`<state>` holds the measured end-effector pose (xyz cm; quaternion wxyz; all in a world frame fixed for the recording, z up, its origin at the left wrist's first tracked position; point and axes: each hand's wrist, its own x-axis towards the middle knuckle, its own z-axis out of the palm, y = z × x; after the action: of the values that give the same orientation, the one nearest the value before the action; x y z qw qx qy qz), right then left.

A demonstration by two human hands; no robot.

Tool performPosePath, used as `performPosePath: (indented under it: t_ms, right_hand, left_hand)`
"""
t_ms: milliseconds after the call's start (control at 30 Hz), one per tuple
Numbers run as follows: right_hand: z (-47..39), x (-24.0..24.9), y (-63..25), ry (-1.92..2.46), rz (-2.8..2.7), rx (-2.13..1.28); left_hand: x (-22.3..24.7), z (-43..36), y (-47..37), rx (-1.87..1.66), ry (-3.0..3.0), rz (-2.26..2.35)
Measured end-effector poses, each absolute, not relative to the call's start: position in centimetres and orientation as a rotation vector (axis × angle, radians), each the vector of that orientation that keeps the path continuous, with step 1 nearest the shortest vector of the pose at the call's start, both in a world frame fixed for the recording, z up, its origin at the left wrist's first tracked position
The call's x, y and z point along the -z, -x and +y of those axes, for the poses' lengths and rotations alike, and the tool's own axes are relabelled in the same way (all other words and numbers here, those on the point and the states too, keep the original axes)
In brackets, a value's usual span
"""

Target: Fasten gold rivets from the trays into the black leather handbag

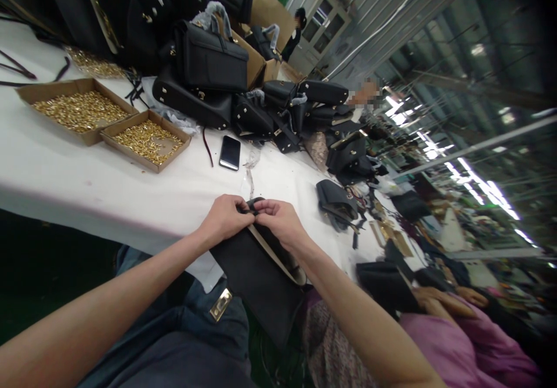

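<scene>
A black handbag [261,278] with a pale lining lies tilted across the table edge and my lap. Its flap hangs toward me, with a gold metal clasp plate [221,305] at the flap's edge. My left hand [228,217] pinches the bag's far end. Right beside it, my right hand [278,220] has its fingers closed on the same end, fingertips almost meeting the left ones. Any small part between the fingertips is hidden.
Two cardboard trays [130,118] of small gold fittings stand at the left, near a phone [230,153]. Black handbags [213,57] are piled behind. Another black bag [337,202] sits to the right. A co-worker in a pink top [461,336] works at my right.
</scene>
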<state>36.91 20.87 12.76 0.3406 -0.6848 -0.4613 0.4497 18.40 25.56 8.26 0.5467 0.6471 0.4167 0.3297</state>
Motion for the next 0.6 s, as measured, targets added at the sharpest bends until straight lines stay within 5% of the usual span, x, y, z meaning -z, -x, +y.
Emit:
performPosePath:
  t_ms: [600]
  right_hand:
    - [19.7,-13.7,-36.6,1.678,-1.397,-1.097]
  left_hand:
    - [-10.9,23.3,-17.8,-0.691,-1.948,1.204]
